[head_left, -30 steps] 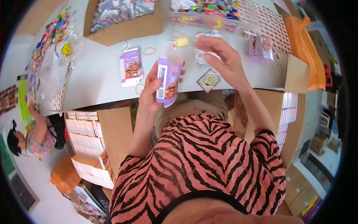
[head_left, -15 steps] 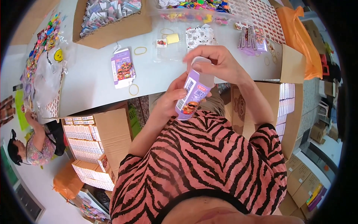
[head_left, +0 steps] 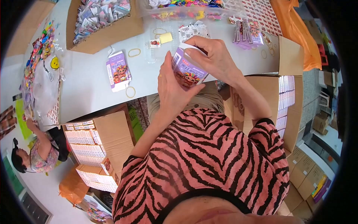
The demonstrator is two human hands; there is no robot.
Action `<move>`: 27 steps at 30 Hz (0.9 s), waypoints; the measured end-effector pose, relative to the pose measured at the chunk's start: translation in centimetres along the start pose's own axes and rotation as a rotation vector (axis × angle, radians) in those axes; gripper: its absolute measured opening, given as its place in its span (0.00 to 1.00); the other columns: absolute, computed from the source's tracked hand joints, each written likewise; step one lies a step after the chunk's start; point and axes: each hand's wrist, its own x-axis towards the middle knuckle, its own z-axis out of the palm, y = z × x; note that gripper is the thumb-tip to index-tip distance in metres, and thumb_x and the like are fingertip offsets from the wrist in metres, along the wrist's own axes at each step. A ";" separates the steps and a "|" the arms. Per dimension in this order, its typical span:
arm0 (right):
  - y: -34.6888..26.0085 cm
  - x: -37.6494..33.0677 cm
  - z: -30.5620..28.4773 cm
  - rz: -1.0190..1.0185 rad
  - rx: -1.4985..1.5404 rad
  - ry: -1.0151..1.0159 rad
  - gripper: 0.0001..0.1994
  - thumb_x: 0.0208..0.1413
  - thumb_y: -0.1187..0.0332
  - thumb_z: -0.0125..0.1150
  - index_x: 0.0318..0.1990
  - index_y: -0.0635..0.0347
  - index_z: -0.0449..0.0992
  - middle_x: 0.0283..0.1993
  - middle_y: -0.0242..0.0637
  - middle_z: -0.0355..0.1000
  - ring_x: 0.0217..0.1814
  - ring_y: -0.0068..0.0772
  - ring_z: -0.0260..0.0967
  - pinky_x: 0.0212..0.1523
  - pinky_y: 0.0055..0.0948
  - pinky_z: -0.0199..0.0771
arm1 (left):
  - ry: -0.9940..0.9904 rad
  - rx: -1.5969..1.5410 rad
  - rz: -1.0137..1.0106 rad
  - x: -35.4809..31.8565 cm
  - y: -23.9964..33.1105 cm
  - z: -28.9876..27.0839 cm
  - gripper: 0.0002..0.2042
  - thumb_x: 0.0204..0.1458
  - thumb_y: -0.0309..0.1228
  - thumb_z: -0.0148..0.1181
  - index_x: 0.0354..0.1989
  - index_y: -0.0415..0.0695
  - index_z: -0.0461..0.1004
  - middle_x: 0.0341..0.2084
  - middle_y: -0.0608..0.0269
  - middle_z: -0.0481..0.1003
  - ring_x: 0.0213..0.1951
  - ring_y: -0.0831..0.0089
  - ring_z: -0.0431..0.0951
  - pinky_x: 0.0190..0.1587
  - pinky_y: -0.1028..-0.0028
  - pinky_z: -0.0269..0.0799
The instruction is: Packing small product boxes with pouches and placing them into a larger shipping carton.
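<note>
A small purple cardboard box (head_left: 189, 71) with cartoon figures on its front is held between both hands above the table's near edge. My left hand (head_left: 172, 83) wraps its left side and bottom, the thumb across the lower corner. At the box's upper end, my right hand (head_left: 214, 56) grips with the thumb on the front panel and the fingers over the top, partly hiding the opening. Another purple box (head_left: 118, 71), lying on the table to the left, has a white flap at its lower end. Rubber bands (head_left: 130, 92) lie near that box.
Beyond my hands are a yellow pad (head_left: 166, 37), small printed packets (head_left: 192, 31) and a carton of sachets (head_left: 106, 47). Purple packs (head_left: 248, 33) lie at right. Cartons of packed boxes (head_left: 87, 149) flank me below the table. A co-worker (head_left: 39, 151) is at far left.
The box has risen toward the table and turned its front more to me. My left hand has shifted round to its left side; my right hand has closed over the top.
</note>
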 end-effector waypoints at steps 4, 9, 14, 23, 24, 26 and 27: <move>0.3 -0.4 0.2 0.065 0.227 -0.035 0.10 0.57 0.71 0.54 0.45 0.64 0.72 0.36 0.33 0.73 0.36 0.16 0.66 0.37 0.21 0.69 | 0.102 0.076 0.055 0.5 -0.7 0.5 0.44 0.29 0.36 0.75 0.56 0.35 0.58 0.44 0.48 0.70 0.42 0.58 0.75 0.41 0.66 0.72; 2.1 -2.8 1.2 -0.026 0.490 0.129 0.17 0.56 0.74 0.55 0.53 0.61 0.66 0.48 0.35 0.67 0.47 0.20 0.65 0.45 0.22 0.68 | 0.128 -0.003 0.019 0.9 -1.6 -0.2 0.34 0.31 0.34 0.74 0.48 0.36 0.64 0.33 0.51 0.75 0.31 0.61 0.79 0.32 0.69 0.75; 1.5 -4.7 3.4 -0.033 0.370 0.230 0.20 0.52 0.78 0.59 0.53 0.62 0.67 0.50 0.37 0.66 0.49 0.24 0.66 0.49 0.25 0.70 | 0.120 -0.025 -0.017 0.9 -1.2 0.2 0.31 0.34 0.33 0.72 0.46 0.36 0.64 0.29 0.51 0.76 0.30 0.61 0.80 0.31 0.68 0.75; 1.3 -3.9 2.9 -0.127 0.345 0.158 0.15 0.49 0.80 0.62 0.45 0.64 0.73 0.46 0.37 0.70 0.46 0.27 0.70 0.46 0.26 0.74 | 0.218 -0.024 0.141 0.8 -1.5 0.2 0.43 0.35 0.32 0.73 0.60 0.36 0.54 0.44 0.47 0.72 0.38 0.59 0.79 0.36 0.69 0.77; 1.2 -3.8 2.6 -0.128 0.345 0.155 0.15 0.49 0.80 0.62 0.45 0.64 0.73 0.46 0.37 0.70 0.46 0.27 0.70 0.46 0.26 0.74 | 0.223 -0.011 0.186 0.8 -1.6 0.2 0.42 0.34 0.32 0.73 0.59 0.37 0.55 0.45 0.47 0.71 0.39 0.59 0.79 0.36 0.69 0.77; 0.8 -3.7 2.1 -0.145 0.275 0.119 0.13 0.48 0.80 0.63 0.43 0.65 0.74 0.43 0.38 0.72 0.43 0.27 0.72 0.44 0.25 0.75 | 0.231 0.001 0.230 0.7 -1.8 0.3 0.42 0.33 0.31 0.74 0.59 0.38 0.56 0.46 0.47 0.71 0.39 0.59 0.79 0.37 0.68 0.77; 0.6 -3.6 1.9 -0.146 0.274 0.116 0.13 0.48 0.80 0.63 0.43 0.65 0.74 0.43 0.38 0.72 0.43 0.27 0.72 0.44 0.25 0.75 | 0.237 -0.010 0.268 0.7 -2.0 0.3 0.41 0.33 0.31 0.74 0.57 0.38 0.57 0.45 0.47 0.71 0.38 0.60 0.79 0.36 0.68 0.77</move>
